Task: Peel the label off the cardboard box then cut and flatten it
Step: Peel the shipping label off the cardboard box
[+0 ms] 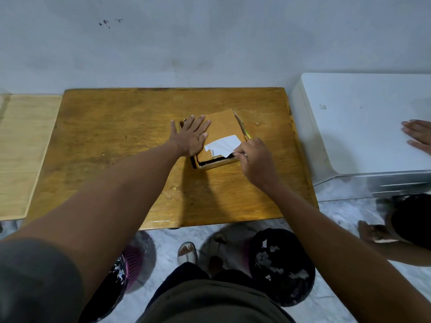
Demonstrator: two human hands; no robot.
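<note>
Head view: you look down on a wooden tabletop [116,136] set against a pale wall.
Cardboard box [221,127]: it sits a little right of the tabletop's middle, top flap facing up, with a dark gap showing along its near edge.
Label [222,145]: white, torn and ragged at its left end, it lies on the near part of the box top; its near right corner is lifted off the cardboard.
Left hand [191,138]: your palm lies flat on the left part of the box top, fingers straight and spread, pressing the flap down; the grip is apart, holding nothing.
Right hand [253,157]: your fingers are curled, the tips pinching the label's lifted corner at the box's near right edge; the grip is clamped on the label.
Yellow-green object [247,135]: a thin sliver shows just past your right knuckles, beside the box's right side; you cannot tell what it is.
Black bin [281,266]: it stands on the floor by your right leg, with white paper scraps inside.
Purple basket [130,259]: on the floor to the left, partly hidden by your left arm.
White cabinet [361,127]: right of the tabletop, with another person's hand [418,136] resting on its top.
Light wooden board [21,148]: lies left of the tabletop.
</note>
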